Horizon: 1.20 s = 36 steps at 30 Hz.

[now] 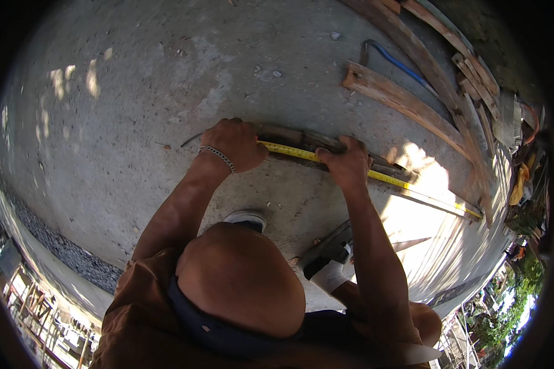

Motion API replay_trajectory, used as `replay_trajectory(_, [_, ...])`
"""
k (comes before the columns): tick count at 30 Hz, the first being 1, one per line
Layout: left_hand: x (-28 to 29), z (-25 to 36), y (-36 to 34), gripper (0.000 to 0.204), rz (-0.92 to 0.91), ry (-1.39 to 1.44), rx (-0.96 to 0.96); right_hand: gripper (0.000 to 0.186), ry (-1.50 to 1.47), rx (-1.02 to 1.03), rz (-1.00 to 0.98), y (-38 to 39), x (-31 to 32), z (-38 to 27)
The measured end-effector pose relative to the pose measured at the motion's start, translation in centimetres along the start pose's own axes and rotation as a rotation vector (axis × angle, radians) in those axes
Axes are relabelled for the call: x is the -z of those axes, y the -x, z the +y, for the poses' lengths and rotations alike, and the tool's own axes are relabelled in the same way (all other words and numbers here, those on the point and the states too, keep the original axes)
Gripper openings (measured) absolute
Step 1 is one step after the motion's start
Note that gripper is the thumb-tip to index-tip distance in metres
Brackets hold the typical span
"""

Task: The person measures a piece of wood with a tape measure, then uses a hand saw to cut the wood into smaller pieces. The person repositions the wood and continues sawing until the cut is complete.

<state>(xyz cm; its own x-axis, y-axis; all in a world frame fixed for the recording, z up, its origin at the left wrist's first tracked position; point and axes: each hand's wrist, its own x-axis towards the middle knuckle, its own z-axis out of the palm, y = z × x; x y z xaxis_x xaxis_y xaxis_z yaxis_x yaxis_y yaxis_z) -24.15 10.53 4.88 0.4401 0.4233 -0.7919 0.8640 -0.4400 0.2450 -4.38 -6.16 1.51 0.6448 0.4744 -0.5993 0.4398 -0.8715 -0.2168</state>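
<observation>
Yellow measuring tape (289, 150) laid out along a long narrow strip (295, 136), low at the concrete floor (148, 80). Left to right: chain bracelet (218, 155) on wrist; left hand (232, 142) fingers curled tight over the tape's visible left end, palm contents hidden; right hand (347, 162) thumb pressed on tape, fingers wrapped over; tape continues right into sunlight; wooden board (406, 106), bent blue bar (403, 66) beyond.

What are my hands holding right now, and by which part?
A yellow tape measure: the left hand at its left visible end, the right hand partway along the blade.
</observation>
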Motion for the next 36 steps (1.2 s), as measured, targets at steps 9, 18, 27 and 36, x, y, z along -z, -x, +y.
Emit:
replay_trajectory(9, [-0.1,0.0,-0.2,0.048,-0.016,-0.033,-0.003,0.082,-0.033,-0.023,-0.01,0.0,0.0,-0.2])
replay_trajectory(18, [-0.4,-0.2,-0.4,0.05,-0.012,-0.027,-0.012,0.08,-0.044,0.002,0.029,-0.1,-0.3,0.1])
replay_trajectory(27, [0.0,0.0,-0.2,0.051,-0.008,-0.031,-0.014,0.081,-0.07,-0.046,0.006,-0.2,-0.7,-0.1])
replay_trajectory(36, [-3.3,2.5,2.1,0.053,-0.149,0.004,-0.421,0.08,0.062,-0.029,-0.09,-0.3,1.0,-1.3])
